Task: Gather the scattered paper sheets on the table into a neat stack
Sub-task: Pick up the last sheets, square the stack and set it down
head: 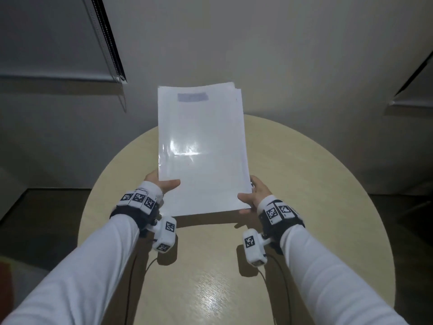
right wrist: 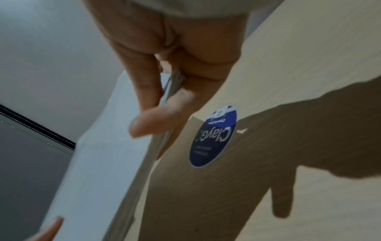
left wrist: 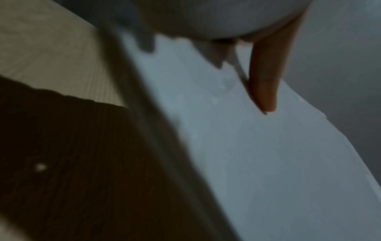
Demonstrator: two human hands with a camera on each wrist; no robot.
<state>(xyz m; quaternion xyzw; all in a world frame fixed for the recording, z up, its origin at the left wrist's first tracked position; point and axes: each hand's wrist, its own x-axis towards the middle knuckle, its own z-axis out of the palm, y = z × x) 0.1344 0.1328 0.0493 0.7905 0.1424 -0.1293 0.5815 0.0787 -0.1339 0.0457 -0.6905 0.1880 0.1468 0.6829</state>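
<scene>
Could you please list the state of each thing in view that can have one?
paper stack: gathered, held up off the table, far edges slightly uneven.
left hand: grips the stack's near left corner, thumb on top.
right hand: grips the stack's near right corner, thumb on top.
round table: no loose sheets visible on it.
blue sticker: stuck flat on the table.

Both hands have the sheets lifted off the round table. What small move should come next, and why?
Probably tap the paper stack on its bottom edge against the table. The left hand and right hand pinch its lower corners, and the sheets' far right edges sit slightly staggered, so it is not yet neat.
</scene>
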